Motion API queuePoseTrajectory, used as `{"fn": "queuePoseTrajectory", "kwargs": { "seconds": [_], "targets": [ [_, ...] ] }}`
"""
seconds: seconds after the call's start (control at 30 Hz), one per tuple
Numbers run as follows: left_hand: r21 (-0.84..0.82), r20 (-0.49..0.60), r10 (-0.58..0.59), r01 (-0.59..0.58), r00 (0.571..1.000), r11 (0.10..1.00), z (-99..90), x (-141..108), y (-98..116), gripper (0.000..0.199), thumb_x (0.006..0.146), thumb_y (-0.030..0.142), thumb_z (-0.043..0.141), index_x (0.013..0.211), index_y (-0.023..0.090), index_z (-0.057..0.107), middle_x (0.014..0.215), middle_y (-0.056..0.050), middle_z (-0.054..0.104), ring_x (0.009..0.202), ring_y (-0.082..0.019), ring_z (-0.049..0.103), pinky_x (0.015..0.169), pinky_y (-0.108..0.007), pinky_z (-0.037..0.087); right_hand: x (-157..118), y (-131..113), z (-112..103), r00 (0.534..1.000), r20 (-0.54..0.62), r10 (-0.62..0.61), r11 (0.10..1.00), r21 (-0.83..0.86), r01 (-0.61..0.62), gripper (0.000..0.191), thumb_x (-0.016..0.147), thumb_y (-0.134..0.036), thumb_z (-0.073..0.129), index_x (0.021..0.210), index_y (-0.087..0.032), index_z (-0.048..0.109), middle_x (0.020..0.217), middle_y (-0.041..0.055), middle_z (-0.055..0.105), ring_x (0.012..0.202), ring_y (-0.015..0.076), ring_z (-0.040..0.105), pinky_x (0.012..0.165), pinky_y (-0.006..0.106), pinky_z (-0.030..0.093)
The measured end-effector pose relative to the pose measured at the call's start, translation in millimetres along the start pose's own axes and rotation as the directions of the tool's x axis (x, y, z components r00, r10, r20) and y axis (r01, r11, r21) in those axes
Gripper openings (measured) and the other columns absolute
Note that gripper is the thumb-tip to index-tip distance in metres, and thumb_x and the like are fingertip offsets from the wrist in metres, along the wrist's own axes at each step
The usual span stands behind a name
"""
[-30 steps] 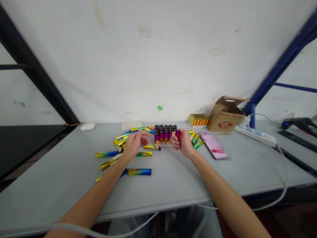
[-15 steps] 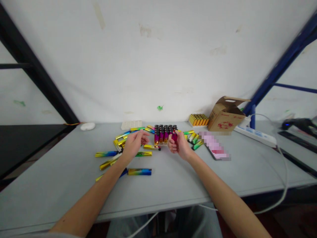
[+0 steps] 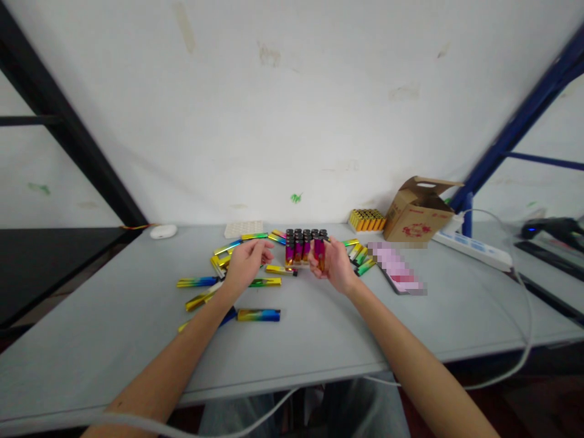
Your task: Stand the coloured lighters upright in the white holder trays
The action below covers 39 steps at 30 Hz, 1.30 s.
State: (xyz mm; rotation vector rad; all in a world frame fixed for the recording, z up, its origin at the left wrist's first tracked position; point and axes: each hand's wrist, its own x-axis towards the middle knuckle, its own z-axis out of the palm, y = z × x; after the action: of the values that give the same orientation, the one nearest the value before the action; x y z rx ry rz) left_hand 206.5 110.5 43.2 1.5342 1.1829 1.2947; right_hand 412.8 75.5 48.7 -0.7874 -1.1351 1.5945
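Between the fingers and thumb of my right hand [image 3: 335, 264] is a purple lighter [image 3: 319, 252], held upright at the right front of a block of black-topped purple lighters [image 3: 298, 249]. My left hand [image 3: 250, 258] hangs over the loose lighters with its fingers loosely curled and apart, nothing visible in it. Below it lies a yellow-green lighter [image 3: 269, 282], and nearer the front edge a yellow-blue lighter [image 3: 259, 315]. A yellow lighter [image 3: 280, 270] lies between my hands. Several more lie left of my left wrist and right of my right hand.
A white grid tray [image 3: 244, 229] and a white case [image 3: 163, 232] are by the wall. At the back right stand a tray of yellow batteries or lighters [image 3: 367, 220] and an open cardboard box [image 3: 417, 213]. A phone [image 3: 396, 267] and a power strip [image 3: 474, 249] lie farther right.
The lighter in my right hand has turned or shifted, so more of its purple body shows, and the fingers have loosened slightly around it. My left hand has barely moved.
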Motion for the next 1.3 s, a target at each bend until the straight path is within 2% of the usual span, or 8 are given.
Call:
{"fn": "queuePoseTrajectory", "kwargs": {
  "seconds": [0.13,0.23,0.33,0.4,0.53,0.9,1.1,1.3],
  "targets": [
    [0.013,-0.002,0.000,0.000,1.000,1.000,-0.2,1,-1,0.036,0.076,0.047,0.054,0.075,0.014,0.068,0.058,-0.003,0.064,0.053,-0.015,0.059,0.056,-0.027,0.050,3,3,-5,0.990,-0.002,-0.139,0.988,-0.075,0.139,0.030,0.076,-0.051,0.047,0.082,-0.023,0.041,0.064,-0.0039,0.050,0.043,0.0111,0.045,0.037,0.021,0.025],
    [0.016,0.004,0.002,-0.002,1.000,1.000,0.0,1,-2,0.036,0.076,0.047,0.053,0.075,0.014,0.068,0.058,-0.003,0.064,0.053,-0.015,0.059,0.056,-0.027,0.050,1,7,-9,0.960,-0.014,-0.281,0.895,-0.365,0.257,0.018,0.085,-0.040,0.043,0.082,-0.022,0.043,0.072,-0.0003,0.055,0.060,0.0147,0.054,0.053,0.027,0.042],
    [0.018,0.008,0.006,-0.006,1.000,1.000,0.2,1,-2,0.035,0.076,0.046,0.053,0.076,0.014,0.067,0.058,-0.002,0.064,0.053,-0.015,0.059,0.056,-0.028,0.049,-3,11,-9,0.887,0.070,-0.457,0.577,-0.736,0.355,0.015,0.092,-0.032,0.041,0.091,-0.020,0.051,0.086,0.0056,0.059,0.081,0.0187,0.056,0.077,0.035,0.046],
    [0.021,0.011,0.012,-0.012,1.000,1.000,0.2,1,-2,0.035,0.076,0.046,0.053,0.076,0.014,0.067,0.057,-0.002,0.064,0.053,-0.015,0.058,0.057,-0.028,0.049,-4,13,-9,0.827,0.182,-0.533,0.354,-0.839,0.413,0.016,0.091,-0.029,0.046,0.100,-0.019,0.054,0.099,0.0098,0.060,0.094,0.0216,0.055,0.086,0.038,0.044],
    [0.036,0.014,0.027,-0.028,1.000,0.999,0.0,0,-1,0.034,0.078,0.046,0.053,0.075,0.015,0.066,0.057,-0.003,0.064,0.053,-0.015,0.058,0.057,-0.028,0.049,-3,15,-9,0.761,0.298,-0.577,0.162,-0.871,0.464,0.018,0.089,-0.026,0.053,0.103,-0.020,0.063,0.103,0.0104,0.062,0.099,0.0230,0.055,0.088,0.038,0.045],
    [0.074,0.052,0.066,-0.070,0.996,0.995,0.3,0,-4,0.032,0.079,0.044,0.052,0.076,0.016,0.068,0.056,-0.002,0.064,0.052,-0.015,0.058,0.056,-0.027,0.048,2,20,-16,0.784,0.119,-0.609,0.230,-0.920,0.319,0.019,0.084,-0.032,0.062,0.100,-0.023,0.062,0.096,0.0073,0.068,0.089,0.0219,0.061,0.081,0.037,0.049],
    [0.093,0.066,0.076,-0.082,0.995,0.992,1.1,-1,-2,0.031,0.080,0.042,0.051,0.075,0.016,0.067,0.055,-0.002,0.064,0.052,-0.016,0.059,0.057,-0.027,0.048,3,23,-15,0.824,0.111,-0.556,0.257,-0.919,0.298,0.020,0.082,-0.032,0.063,0.099,-0.022,0.059,0.095,0.0066,0.068,0.087,0.0211,0.063,0.079,0.035,0.049],
    [0.094,0.074,0.076,-0.083,0.994,0.992,-0.2,0,-3,0.029,0.079,0.041,0.052,0.077,0.017,0.067,0.057,-0.001,0.064,0.054,-0.016,0.059,0.057,-0.027,0.048,3,24,-15,0.859,0.027,-0.511,0.338,-0.913,0.229,0.031,0.083,-0.029,0.061,0.112,-0.024,0.052,0.091,0.0031,0.069,0.084,0.0202,0.065,0.077,0.034,0.048]
  ]
}}
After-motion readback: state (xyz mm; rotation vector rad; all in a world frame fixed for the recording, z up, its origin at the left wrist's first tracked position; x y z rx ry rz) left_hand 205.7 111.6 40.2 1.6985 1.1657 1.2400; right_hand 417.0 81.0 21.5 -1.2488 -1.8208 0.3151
